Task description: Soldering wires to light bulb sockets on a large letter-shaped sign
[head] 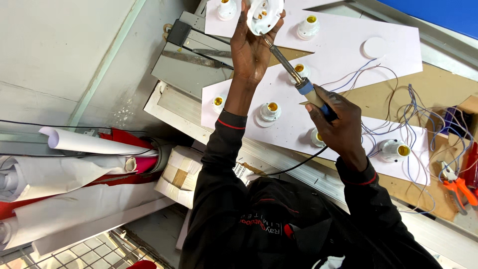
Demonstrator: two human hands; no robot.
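My left hand (251,47) is raised over the bench and grips a white round lamp holder (265,14) by its rim, with the inner side showing. My right hand (334,117) is wrapped around the blue-and-black handle of a soldering iron (298,79). The iron's metal shaft slants up to the left and its tip touches the lower edge of the held lamp holder. A black cord (298,164) runs from the handle down toward my body. Below both hands lies a white board (343,50) with several white lamp holders with brass centres mounted on it.
Thin blue and white wires (413,107) loop over the brown bench at the right. Orange-handled pliers (460,187) lie at the right edge. Grey metal profiles (191,65) lie at the upper left. Rolled white and red sheets (84,164) are stacked at the left, and a taped white box (179,174) sits next to them.
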